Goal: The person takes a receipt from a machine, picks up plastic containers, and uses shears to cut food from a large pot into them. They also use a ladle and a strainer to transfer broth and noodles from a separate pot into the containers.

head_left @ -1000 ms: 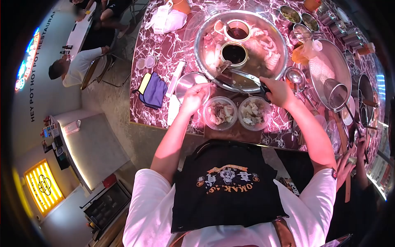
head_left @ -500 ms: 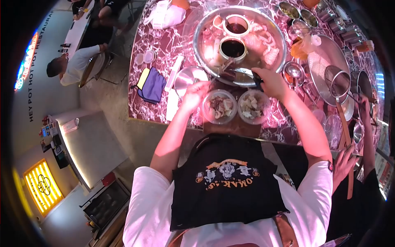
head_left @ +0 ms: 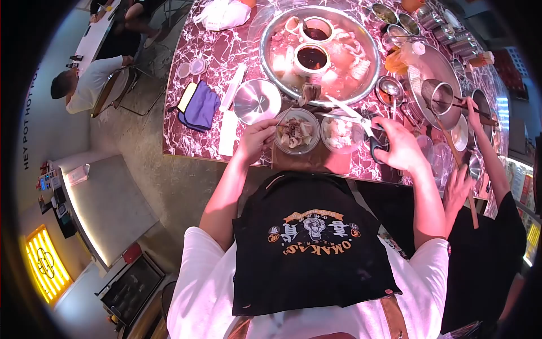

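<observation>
My left hand (head_left: 257,138) is beside the left of two clear bowls (head_left: 296,131) of cut meat and holds thin tongs that reach up to a piece of meat (head_left: 307,93) at the basin's near rim. My right hand (head_left: 398,148) grips black-handled scissors (head_left: 367,125), with the blades pointing left over the right clear bowl (head_left: 341,134). Behind the bowls is a large steel basin (head_left: 361,79) full of pale meat, with two small pots of dark liquid (head_left: 312,57) in it.
A small steel dish (head_left: 257,100) and a purple pouch (head_left: 199,106) lie to the left on the marbled red table (head_left: 220,51). A ladle (head_left: 389,87), a strainer (head_left: 437,93) and pans crowd the right, where a co-worker's hand (head_left: 458,192) works. People sit far left.
My right hand has drawn the scissors back from the basin toward the near right. My left hand has dropped beside the left bowl. The co-worker's arm has reached further in.
</observation>
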Demonstrator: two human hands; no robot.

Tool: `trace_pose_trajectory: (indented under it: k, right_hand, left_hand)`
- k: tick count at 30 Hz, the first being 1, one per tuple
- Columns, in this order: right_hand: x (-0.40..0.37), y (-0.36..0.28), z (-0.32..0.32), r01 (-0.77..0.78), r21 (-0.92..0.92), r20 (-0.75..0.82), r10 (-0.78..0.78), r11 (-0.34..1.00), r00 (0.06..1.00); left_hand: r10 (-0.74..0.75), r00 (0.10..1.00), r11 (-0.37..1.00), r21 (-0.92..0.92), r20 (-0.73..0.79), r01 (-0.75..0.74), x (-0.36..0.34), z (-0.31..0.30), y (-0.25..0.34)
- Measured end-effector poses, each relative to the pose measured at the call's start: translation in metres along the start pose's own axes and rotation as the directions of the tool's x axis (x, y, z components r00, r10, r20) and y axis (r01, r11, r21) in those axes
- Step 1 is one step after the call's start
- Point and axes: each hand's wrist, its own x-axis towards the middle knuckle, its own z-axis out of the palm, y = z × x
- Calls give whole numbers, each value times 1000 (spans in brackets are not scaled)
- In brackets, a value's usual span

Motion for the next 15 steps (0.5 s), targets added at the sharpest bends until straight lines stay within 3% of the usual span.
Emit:
trace_pose_trajectory:
  k: [5, 9, 11, 13, 15]
  right_hand:
    - [-23, -24, 14, -27, 30, 33, 26, 999, 999]
    - [-63, -23, 27, -161, 277, 71, 147, 947, 987]
    - [-82, -17, 45, -220, 291, 32, 220, 931, 975]
    - [-90, -3, 69, -258, 449, 75, 252, 855, 965]
    - [-96, 9, 94, -296, 639, 144, 268, 710, 953]
  left_hand:
    - [-35, 994, 999, 37, 107, 31, -19, -10, -25]
    - [-141, 986, 990, 33, 88, 139, -27, 9, -38]
    - [-192, 972, 981, 30, 137, 189, -23, 15, -48]
    - [-201, 967, 979, 50, 156, 196, -20, 24, -59]
    - [-305, 937, 952, 53, 172, 300, -14, 28, -61]
